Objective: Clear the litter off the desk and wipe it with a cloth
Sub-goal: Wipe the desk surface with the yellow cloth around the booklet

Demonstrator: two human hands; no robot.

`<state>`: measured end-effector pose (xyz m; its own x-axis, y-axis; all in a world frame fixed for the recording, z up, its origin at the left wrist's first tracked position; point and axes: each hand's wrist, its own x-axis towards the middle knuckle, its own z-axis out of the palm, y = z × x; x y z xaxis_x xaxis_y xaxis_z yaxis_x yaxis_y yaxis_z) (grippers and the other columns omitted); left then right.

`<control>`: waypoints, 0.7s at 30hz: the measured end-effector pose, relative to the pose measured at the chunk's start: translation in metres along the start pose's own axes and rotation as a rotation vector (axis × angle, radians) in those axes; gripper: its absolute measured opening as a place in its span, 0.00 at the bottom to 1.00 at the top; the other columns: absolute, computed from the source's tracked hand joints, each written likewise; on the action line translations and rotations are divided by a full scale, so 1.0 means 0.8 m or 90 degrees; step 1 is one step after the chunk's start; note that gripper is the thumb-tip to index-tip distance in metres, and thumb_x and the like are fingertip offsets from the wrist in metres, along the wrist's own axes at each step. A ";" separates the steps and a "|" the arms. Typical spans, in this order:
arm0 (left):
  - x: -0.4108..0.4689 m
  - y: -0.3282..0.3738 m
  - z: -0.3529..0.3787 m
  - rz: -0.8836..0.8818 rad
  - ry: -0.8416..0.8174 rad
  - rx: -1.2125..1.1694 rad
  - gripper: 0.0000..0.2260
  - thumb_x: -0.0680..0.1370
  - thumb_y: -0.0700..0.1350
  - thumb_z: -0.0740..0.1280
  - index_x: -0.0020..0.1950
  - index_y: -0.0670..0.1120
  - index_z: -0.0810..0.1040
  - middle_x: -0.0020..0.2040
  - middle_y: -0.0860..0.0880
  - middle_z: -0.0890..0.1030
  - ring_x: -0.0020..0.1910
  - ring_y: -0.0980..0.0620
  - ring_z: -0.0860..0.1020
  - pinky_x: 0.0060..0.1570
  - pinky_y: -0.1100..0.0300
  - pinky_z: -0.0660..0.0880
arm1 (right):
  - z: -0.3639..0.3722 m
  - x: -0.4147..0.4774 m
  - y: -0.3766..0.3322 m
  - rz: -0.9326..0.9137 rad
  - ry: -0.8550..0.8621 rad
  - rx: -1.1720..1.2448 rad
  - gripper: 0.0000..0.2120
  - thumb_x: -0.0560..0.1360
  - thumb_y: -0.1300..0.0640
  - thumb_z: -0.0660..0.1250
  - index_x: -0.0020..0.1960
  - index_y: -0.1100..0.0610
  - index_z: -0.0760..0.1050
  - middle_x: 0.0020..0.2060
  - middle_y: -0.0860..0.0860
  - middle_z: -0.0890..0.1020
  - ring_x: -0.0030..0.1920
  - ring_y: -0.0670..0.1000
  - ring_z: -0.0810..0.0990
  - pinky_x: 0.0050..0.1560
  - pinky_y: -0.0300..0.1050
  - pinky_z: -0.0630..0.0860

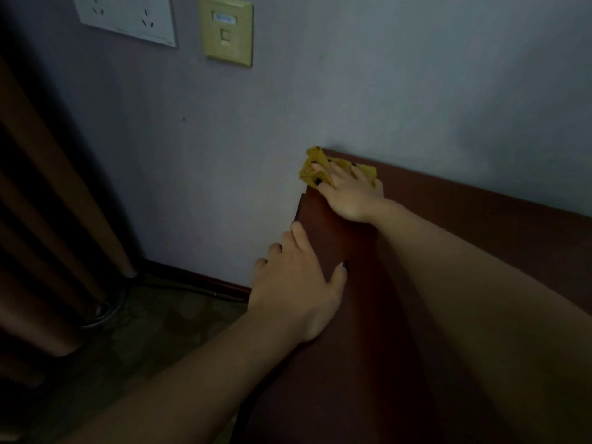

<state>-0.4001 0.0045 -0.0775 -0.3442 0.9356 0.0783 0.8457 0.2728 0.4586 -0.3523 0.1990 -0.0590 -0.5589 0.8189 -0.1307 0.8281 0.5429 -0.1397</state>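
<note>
A reddish-brown desk (448,238) runs along the wall, its left end near the middle of the view. A crumpled yellow cloth (312,168) lies at the desk's far left corner against the wall. My right hand (350,195) presses flat on the cloth with straight, spread fingers. My left hand (298,290) rests on the desk's left edge, thumb on top and fingers over the side. No litter shows on the visible part of the desk.
A grey wall stands behind the desk with a white socket plate (128,17) and a yellowed network plate (226,28). A brown curtain (41,203) hangs at the left over a dim floor (153,331) with a dark baseboard.
</note>
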 end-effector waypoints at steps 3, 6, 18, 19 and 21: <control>0.001 -0.001 -0.001 0.003 -0.001 -0.032 0.33 0.77 0.64 0.52 0.75 0.45 0.50 0.68 0.45 0.65 0.64 0.46 0.68 0.62 0.50 0.68 | -0.007 0.024 0.009 0.029 0.022 -0.008 0.25 0.79 0.40 0.43 0.75 0.37 0.44 0.77 0.42 0.47 0.76 0.54 0.44 0.71 0.61 0.45; 0.003 -0.002 -0.002 0.010 -0.010 -0.059 0.32 0.78 0.62 0.53 0.75 0.45 0.49 0.69 0.46 0.64 0.65 0.47 0.67 0.63 0.49 0.68 | -0.013 0.034 0.021 0.025 0.010 -0.007 0.25 0.81 0.43 0.44 0.76 0.43 0.43 0.77 0.46 0.47 0.76 0.53 0.45 0.74 0.59 0.45; 0.000 0.003 -0.010 -0.011 -0.042 -0.089 0.34 0.79 0.60 0.55 0.76 0.42 0.47 0.72 0.43 0.61 0.68 0.45 0.64 0.66 0.50 0.66 | -0.015 -0.073 0.079 0.156 0.006 -0.083 0.26 0.81 0.45 0.44 0.77 0.47 0.43 0.77 0.50 0.46 0.76 0.56 0.45 0.73 0.60 0.44; 0.000 0.004 -0.011 -0.015 -0.042 -0.086 0.34 0.79 0.60 0.55 0.76 0.42 0.48 0.72 0.43 0.61 0.68 0.45 0.65 0.65 0.49 0.67 | -0.013 -0.087 0.079 0.140 0.001 -0.091 0.25 0.81 0.46 0.44 0.77 0.46 0.43 0.77 0.50 0.46 0.76 0.56 0.45 0.74 0.59 0.44; -0.002 0.006 -0.013 -0.022 -0.041 -0.084 0.33 0.79 0.60 0.54 0.76 0.42 0.49 0.72 0.43 0.62 0.67 0.44 0.66 0.64 0.49 0.68 | -0.010 -0.113 0.077 0.086 0.001 -0.112 0.25 0.82 0.48 0.45 0.77 0.47 0.43 0.77 0.52 0.46 0.76 0.58 0.46 0.74 0.59 0.46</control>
<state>-0.3998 0.0017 -0.0664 -0.3420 0.9397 0.0058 0.7711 0.2771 0.5732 -0.2502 0.1598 -0.0483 -0.4417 0.8869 -0.1356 0.8906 0.4517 0.0532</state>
